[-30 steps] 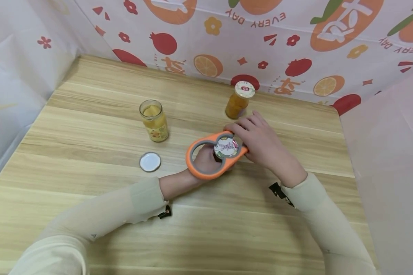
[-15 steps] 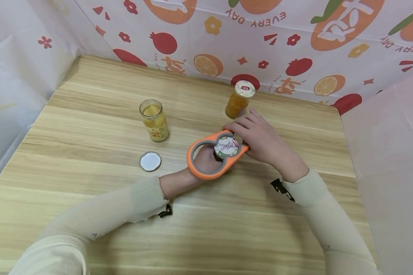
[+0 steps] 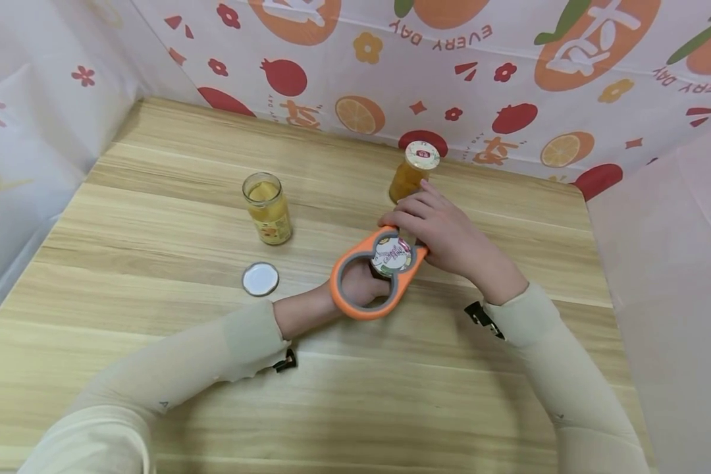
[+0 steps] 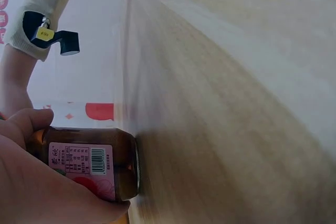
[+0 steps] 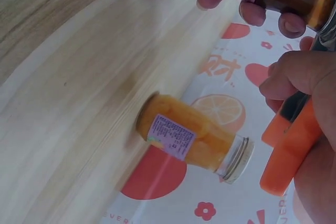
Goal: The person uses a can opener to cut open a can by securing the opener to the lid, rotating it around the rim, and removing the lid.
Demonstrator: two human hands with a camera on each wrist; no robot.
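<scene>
My left hand (image 3: pixel 360 283) grips a dark jar (image 4: pixel 84 158) with a pink label, upright on the table in the middle of the head view. Around the jar's patterned lid (image 3: pixel 392 255) lies an orange jar opener (image 3: pixel 363 313) with a grey inner lining. My right hand (image 3: pixel 447 237) holds the opener's two handle ends together on the far right side of the lid. The opener's larger ring sits above my left hand. In the right wrist view, fingertips (image 5: pixel 253 14) of the left hand curl round the jar.
An unlidded jar of yellow fruit (image 3: pixel 268 209) stands at left, with a loose lid (image 3: pixel 260 279) lying in front of it. A lidded jar of orange fruit (image 3: pixel 407 179) stands just beyond the right hand. A printed curtain (image 3: pixel 308 72) borders the table's (image 3: pixel 154 263) back edge.
The opener's large ring has swung a little toward me and to the right, counterclockwise about the lid. The right fingers have shifted slightly; the left hand stays round the jar.
</scene>
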